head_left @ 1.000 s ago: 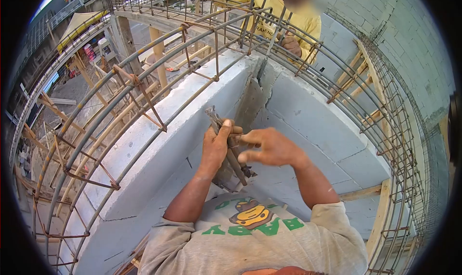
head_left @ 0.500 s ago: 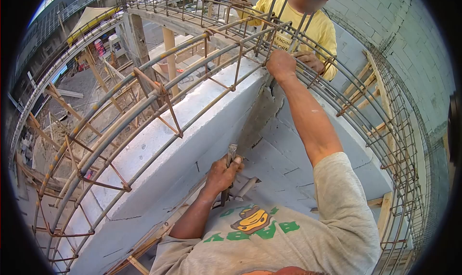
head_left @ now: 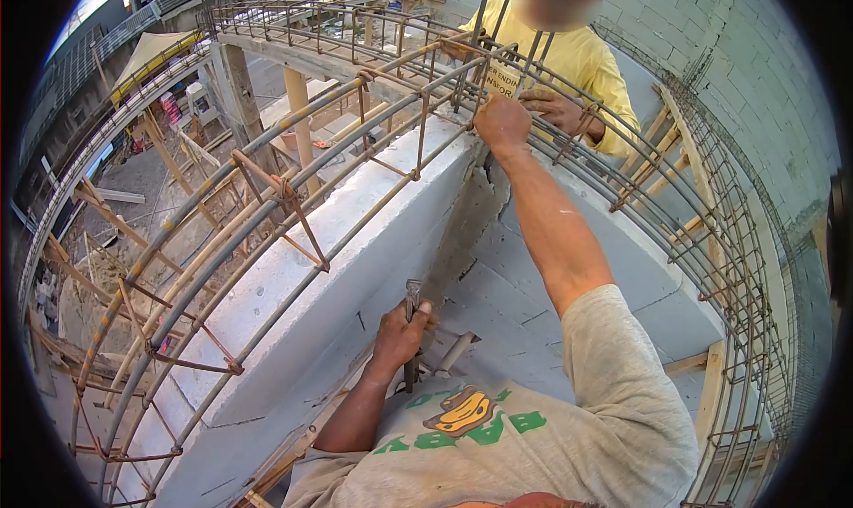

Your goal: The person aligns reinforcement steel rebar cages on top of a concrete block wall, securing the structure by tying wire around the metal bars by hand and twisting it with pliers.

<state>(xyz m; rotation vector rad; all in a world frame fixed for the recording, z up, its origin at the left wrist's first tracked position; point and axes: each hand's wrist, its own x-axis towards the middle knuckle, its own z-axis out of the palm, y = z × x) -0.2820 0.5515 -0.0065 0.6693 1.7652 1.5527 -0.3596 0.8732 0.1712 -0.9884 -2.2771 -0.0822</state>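
Observation:
My left hand (head_left: 400, 337) is closed around an upright dark metal hand tool (head_left: 412, 296) with a blocky, jaw-like head. I cannot make out its exact kind. It is in front of the white block wall, beside a grey mortar joint (head_left: 458, 228). My right arm reaches up, and my right hand (head_left: 503, 124) is closed in a fist on the rebar at the corner of the cage (head_left: 418, 135), above the wall top. What lies inside the fist is mostly hidden. Close behind it is the hand (head_left: 555, 110) of a co-worker in a yellow shirt.
Curved rebar cages run along the tops of the white block walls (head_left: 329, 215) on both sides. Vertical bars (head_left: 480, 28) rise at the corner. A short pipe (head_left: 458, 350) projects below my left hand. Timber props (head_left: 298, 108) and a tent (head_left: 160, 59) stand beyond.
The view has shifted slightly. My left hand and its tool appear a little lower and to the left. My right hand stays at the rebar corner. The co-worker leans further right.

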